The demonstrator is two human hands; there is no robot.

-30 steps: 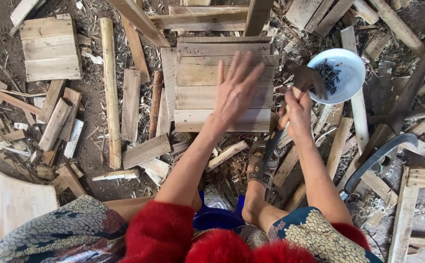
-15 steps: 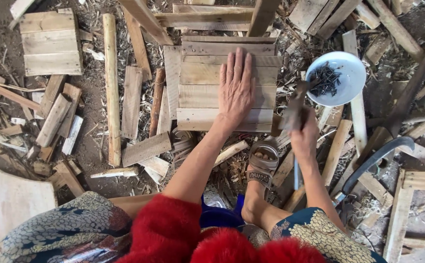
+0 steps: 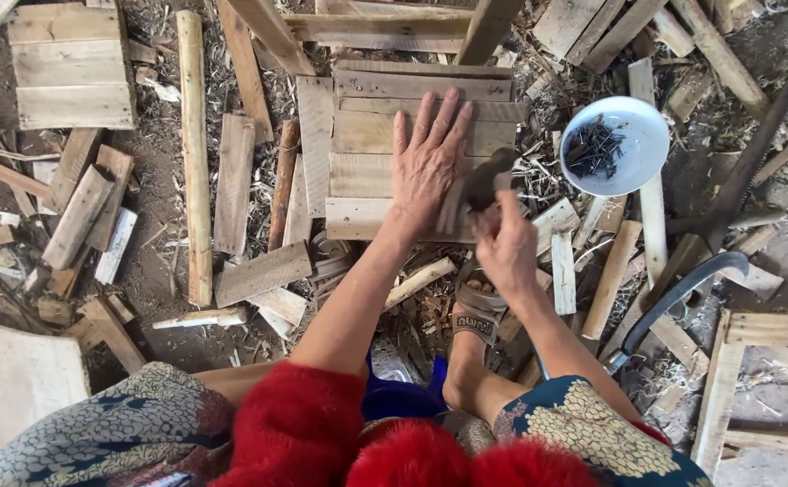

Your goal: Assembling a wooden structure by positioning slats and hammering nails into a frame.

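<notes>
Head view: palm down, hammer up

Head view, and we see the left hand (image 3: 428, 167) spread flat, holding nothing, pressing the slatted wooden panel (image 3: 371, 135) on the ground. Our right hand (image 3: 505, 243), its grip closed round a dark hammer (image 3: 484, 183), hovers at the panel's right edge. White bowl of nails (image 3: 615, 144) sits near, right.

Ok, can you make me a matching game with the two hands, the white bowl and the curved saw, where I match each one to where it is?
Things:
1. left hand
2. right hand
3. white bowl
4. curved saw

Places:
A. on the ground at the right, among wood scraps, with dark nails inside
B. flat on the wooden slat panel
C. gripping a dark tool at the panel's right edge
D. lying on the ground below the bowl, to the right of the person's right arm

Pairs: 1-B, 2-C, 3-A, 4-D
</notes>
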